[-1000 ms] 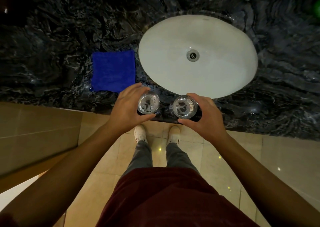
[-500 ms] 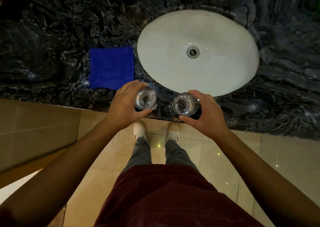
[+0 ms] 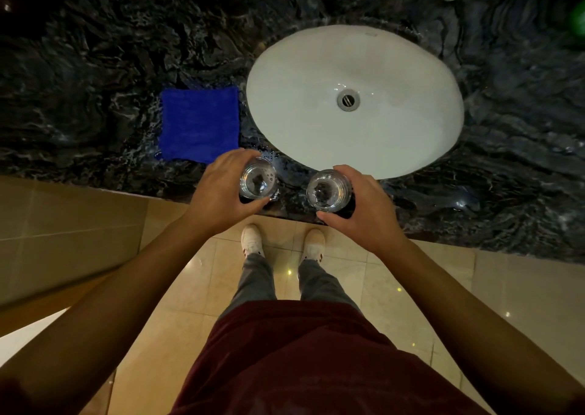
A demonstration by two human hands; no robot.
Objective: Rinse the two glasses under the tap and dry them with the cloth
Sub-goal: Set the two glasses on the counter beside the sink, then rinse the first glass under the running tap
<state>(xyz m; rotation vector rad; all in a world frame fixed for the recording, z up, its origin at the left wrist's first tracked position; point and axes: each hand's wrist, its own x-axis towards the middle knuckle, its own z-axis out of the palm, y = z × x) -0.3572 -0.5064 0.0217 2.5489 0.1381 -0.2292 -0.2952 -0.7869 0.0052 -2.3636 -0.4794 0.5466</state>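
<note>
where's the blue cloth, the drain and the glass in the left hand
blue cloth (image 3: 200, 124): head view, middle of the folded cloth on the counter.
drain (image 3: 348, 99): head view, metal centre of the drain in the white basin.
left glass (image 3: 258, 179): head view, bottom seen through its open mouth.

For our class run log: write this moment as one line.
left hand grips left glass | right hand grips right glass | cloth untouched
</note>
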